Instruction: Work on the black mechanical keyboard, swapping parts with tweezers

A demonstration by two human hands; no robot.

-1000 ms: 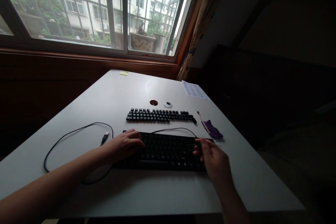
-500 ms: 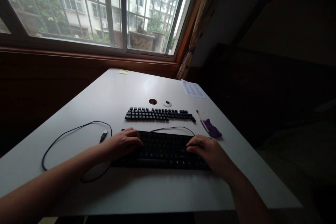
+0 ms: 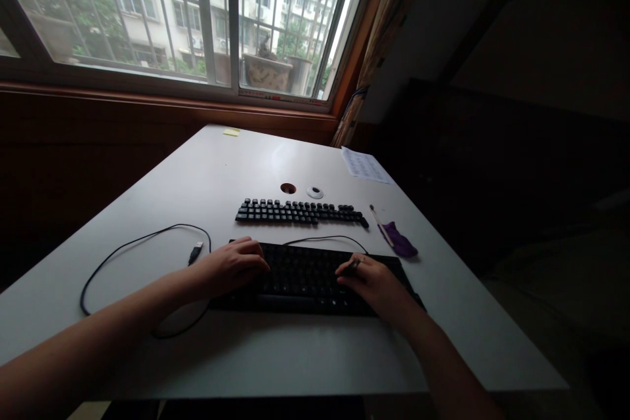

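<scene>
A black keyboard (image 3: 301, 275) lies near the front of the white desk. My left hand (image 3: 245, 261) rests over its left end, fingers curled and holding it; the fingertips are partly hidden. Above the right half of the keys, my right hand (image 3: 363, 275) pinches a small thin tool (image 3: 353, 264), dark with a metallic glint, too small to name surely. Behind the keyboard, black keycaps (image 3: 300, 212) stand in rows on the desk.
A USB cable (image 3: 142, 234) loops at the left, its plug (image 3: 195, 252) beside my left wrist. To the right lie a brush (image 3: 381, 226) and a purple cloth (image 3: 404, 244). Farther back are a cable hole (image 3: 288, 189), a round cover (image 3: 315, 192), printed paper (image 3: 367, 166) and a yellow note (image 3: 231, 132).
My right hand has moved left across the keys with the small tool, uncovering the keyboard's right end. My left hand stays on the left end.
</scene>
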